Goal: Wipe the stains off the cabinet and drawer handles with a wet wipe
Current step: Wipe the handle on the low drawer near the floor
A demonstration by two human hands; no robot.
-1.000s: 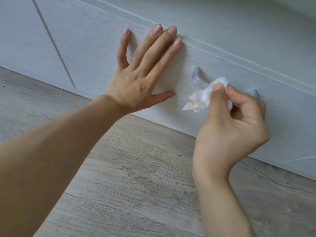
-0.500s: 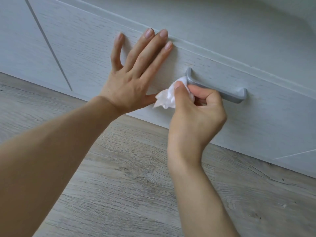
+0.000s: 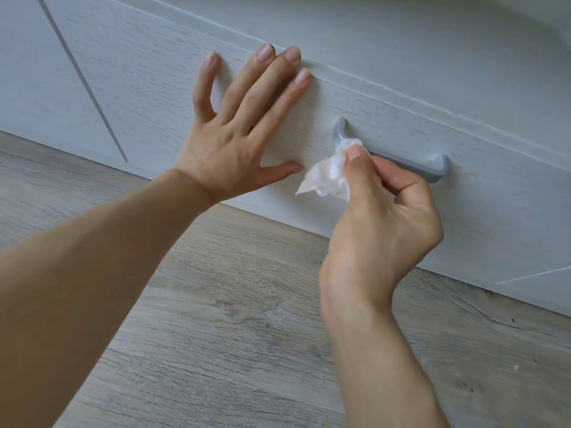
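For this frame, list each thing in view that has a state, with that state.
Left hand: flat, fingers spread, pressing on the drawer front.
Right hand: pinching the wet wipe against the handle.
Wet wipe: crumpled, faintly stained, touching the handle's left end.
Drawer handle: mounted, right part uncovered.
Drawer front: closed.

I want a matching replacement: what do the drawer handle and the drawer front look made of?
Drawer handle: smooth matte grey, probably painted metal, possibly plastic; soft sheen, no grain. Drawer front: pale whitewashed wood-grain board, likely laminate or veneer; fine streaks run along it.
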